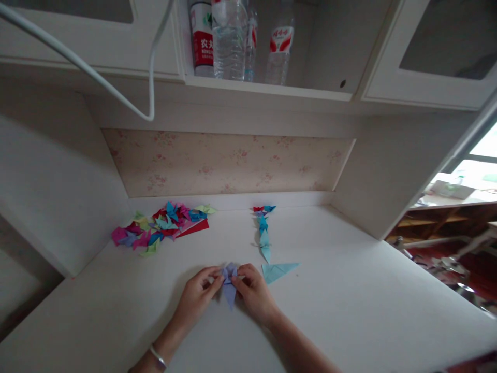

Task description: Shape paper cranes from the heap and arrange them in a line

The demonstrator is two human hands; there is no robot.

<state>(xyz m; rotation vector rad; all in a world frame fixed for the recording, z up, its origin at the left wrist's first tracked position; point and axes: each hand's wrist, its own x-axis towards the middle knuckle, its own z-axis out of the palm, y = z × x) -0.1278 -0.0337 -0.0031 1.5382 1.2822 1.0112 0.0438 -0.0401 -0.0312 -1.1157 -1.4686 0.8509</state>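
Note:
A folded piece of lilac paper (229, 290) lies on the white desk (349, 300), pointed toward me. My left hand (197, 292) pinches its upper left part, fingers closed on the paper. My right hand (254, 291) pinches its upper right part the same way. A bracelet (158, 357) sits on my left wrist. Just right of my right hand lies a light blue folded triangle (278, 270).
A heap of several folded paper pieces in pink, green, blue and red (161, 227) lies at the back left. A row of blue folded pieces (264, 233) runs from the back wall toward me. Water bottles (230, 39) stand on the shelf above. A white cable (116, 88) hangs upper left.

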